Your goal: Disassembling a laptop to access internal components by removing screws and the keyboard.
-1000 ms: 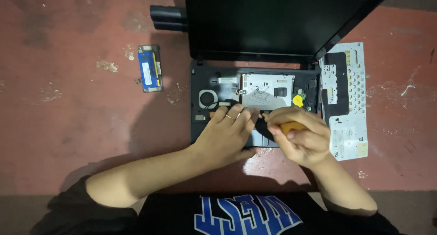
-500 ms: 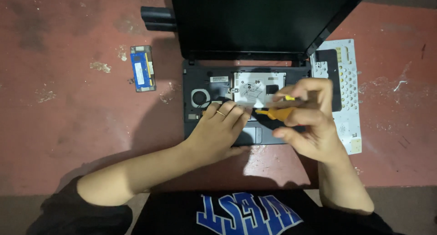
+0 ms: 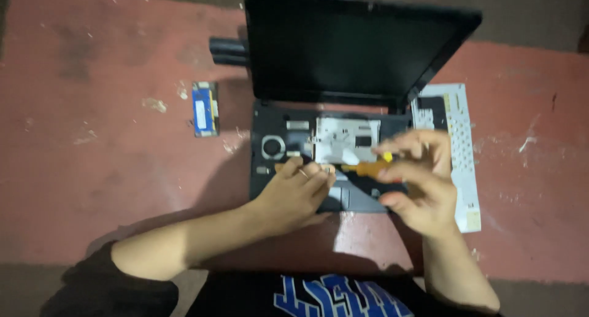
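Note:
An opened-up black laptop (image 3: 270, 170) lies on the red floor, its keyboard removed and a silver metal plate (image 3: 343, 139) showing inside. My left hand (image 3: 294, 191) rests flat on the laptop's palm rest, fingertips at the edge of the silver plate. My right hand (image 3: 417, 182) is raised over the right side of the base and grips an orange-handled screwdriver (image 3: 368, 168) that lies nearly level, pointing left toward my left fingers. The dark screen (image 3: 350, 47) stands open behind.
The removed keyboard (image 3: 457, 145) lies face down to the right of the laptop. A small blue memory module (image 3: 204, 108) sits on the floor at the left. A black cylindrical battery (image 3: 227, 52) lies behind the screen's left corner.
My right hand has lifted and turned the screwdriver from upright over the base to nearly level, pointing left. My left hand stays on the palm rest. The view has shifted slightly.

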